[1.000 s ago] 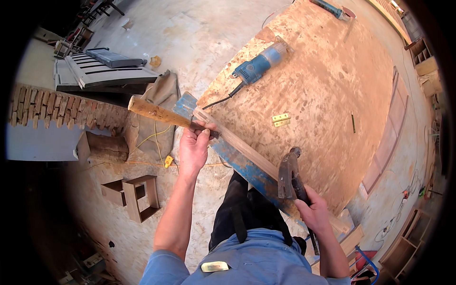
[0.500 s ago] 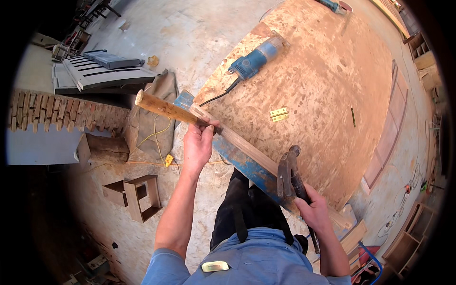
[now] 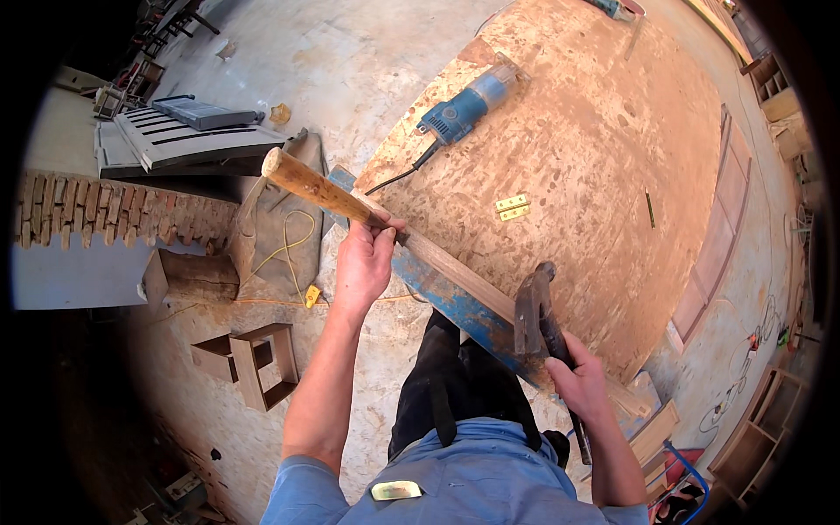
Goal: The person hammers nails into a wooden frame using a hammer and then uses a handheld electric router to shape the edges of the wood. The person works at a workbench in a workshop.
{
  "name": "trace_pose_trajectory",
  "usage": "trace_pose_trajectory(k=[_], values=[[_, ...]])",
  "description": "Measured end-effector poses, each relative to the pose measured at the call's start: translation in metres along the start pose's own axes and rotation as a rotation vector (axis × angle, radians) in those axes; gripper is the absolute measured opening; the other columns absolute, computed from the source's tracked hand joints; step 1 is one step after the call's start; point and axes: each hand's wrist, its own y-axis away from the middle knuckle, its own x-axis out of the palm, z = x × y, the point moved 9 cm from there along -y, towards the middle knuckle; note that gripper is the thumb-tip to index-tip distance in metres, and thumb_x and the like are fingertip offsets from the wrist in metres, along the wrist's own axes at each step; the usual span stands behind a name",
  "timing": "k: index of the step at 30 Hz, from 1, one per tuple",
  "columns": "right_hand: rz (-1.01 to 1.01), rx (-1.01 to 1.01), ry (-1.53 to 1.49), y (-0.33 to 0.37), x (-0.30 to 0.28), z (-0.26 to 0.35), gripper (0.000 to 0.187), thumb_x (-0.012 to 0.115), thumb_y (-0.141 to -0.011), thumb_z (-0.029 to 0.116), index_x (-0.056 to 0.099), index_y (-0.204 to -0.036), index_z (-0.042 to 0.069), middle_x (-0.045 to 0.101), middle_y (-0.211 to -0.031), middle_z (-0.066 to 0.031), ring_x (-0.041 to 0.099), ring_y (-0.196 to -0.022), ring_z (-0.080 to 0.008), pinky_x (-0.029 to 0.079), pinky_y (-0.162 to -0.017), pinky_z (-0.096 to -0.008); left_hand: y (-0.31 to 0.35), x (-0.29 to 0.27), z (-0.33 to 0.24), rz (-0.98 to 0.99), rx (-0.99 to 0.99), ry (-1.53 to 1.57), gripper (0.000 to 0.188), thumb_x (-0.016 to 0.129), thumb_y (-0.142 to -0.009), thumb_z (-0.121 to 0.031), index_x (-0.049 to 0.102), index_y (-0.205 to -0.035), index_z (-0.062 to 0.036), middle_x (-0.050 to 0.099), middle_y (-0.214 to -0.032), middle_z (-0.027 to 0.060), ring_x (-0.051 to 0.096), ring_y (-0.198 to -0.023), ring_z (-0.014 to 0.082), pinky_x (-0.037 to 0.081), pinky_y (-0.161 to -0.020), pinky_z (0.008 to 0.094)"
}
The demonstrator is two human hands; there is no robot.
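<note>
Count on the broad, tan, dark-spotted wooden table (image 3: 595, 157) as firm support. Along its near edge, see a long blue board (image 3: 455, 315) with scuffed, flaking paint, partly covered by a straight, narrow, pale brown wooden strip (image 3: 459, 276). Judge the wooden strip stiff and fairly light, dry rather than slippery, perhaps liable to split along the grain; best steadied by pressing down on its length, clear of any sharp edge.

Smaller, find the claw hammer (image 3: 529, 319) with dark metal head and slim black handle, over the right-hand half of the wooden strip, clamped partway along the handle in the right hand (image 3: 577, 376). Expect most of the weight in the head; grip lower for force, higher for control. Cannot tell contact between head and wood.

Beyond, on the table, notice a blue, corded, cylindrical power tool (image 3: 459, 114), probably dense, best lifted round the body.

Then note the chisel-like tool (image 3: 319, 188) with round, worn wooden handle and dark metal shank, slanting up leftward from the wooden strip, pinched low on the metal by the left hand (image 3: 363, 262). Presume hard, rigid, possibly sharp at the hidden tip.

Last, spot the small gold-coloured metal hinge (image 3: 512, 206), flat on the table: light, hard, easiest by its edges.
</note>
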Motion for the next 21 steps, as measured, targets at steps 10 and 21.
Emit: trace_pose_trajectory(k=[10,21], values=[[-0.035,-0.248,0.117,-0.01,-0.012,0.06,0.044,0.068,-0.091,0.012,0.059,-0.132,0.0,0.066,-0.093,-0.0075,0.061,-0.086,-0.0125,0.05,-0.079,-0.0289,0.003,0.007,-0.013,0.001,0.078,-0.179,0.015,0.056,-0.099,0.0,0.052,-0.113,-0.0022,0.074,-0.105,0.0104,0.072,-0.099,0.0186,0.057,-0.087,0.0325],[0.023,-0.88,0.487,0.026,0.028,0.273,0.053,0.075,-0.086,0.011,0.057,-0.135,0.0,0.067,-0.096,-0.0164,0.067,-0.083,-0.0252,0.052,-0.076,-0.0345,0.014,0.002,-0.021,-0.058,0.244,-0.434,0.026,0.065,-0.095,-0.014,0.054,-0.119,-0.0149,0.073,-0.097,0.0164,0.071,-0.088,0.0405,0.056,-0.075,0.0445]])
